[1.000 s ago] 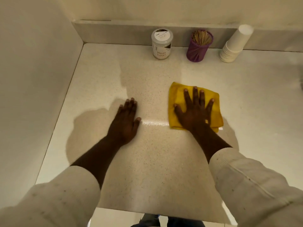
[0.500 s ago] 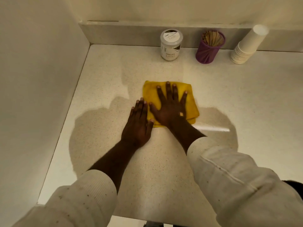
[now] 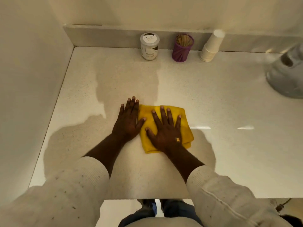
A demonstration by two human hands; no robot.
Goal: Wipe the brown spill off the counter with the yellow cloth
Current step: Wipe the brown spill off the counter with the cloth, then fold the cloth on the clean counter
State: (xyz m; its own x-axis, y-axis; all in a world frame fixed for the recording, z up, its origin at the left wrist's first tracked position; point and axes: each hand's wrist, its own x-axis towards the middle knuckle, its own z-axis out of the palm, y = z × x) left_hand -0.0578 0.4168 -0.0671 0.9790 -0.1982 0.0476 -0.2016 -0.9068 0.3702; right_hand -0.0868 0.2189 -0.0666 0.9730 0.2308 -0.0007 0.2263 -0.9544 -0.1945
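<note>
The yellow cloth (image 3: pixel 187 133) lies folded on the pale speckled counter (image 3: pixel 229 112), near its middle. My right hand (image 3: pixel 165 130) presses flat on the cloth with fingers spread. My left hand (image 3: pixel 127 122) rests flat on the bare counter right beside it, and its thumb lies over the cloth's left edge. No brown spill shows anywhere on the counter; only shadows and light streaks mark it.
Along the back ledge stand a white-lidded jar (image 3: pixel 150 46), a purple cup of sticks (image 3: pixel 182 48) and a leaning stack of paper cups (image 3: pixel 211 46). A grey appliance (image 3: pixel 288 76) sits at the right. A wall (image 3: pixel 24 95) bounds the left side.
My right hand slid the cloth leftward until it met my left hand, then drew it a little closer to me. The left hand stayed flat on the counter.
</note>
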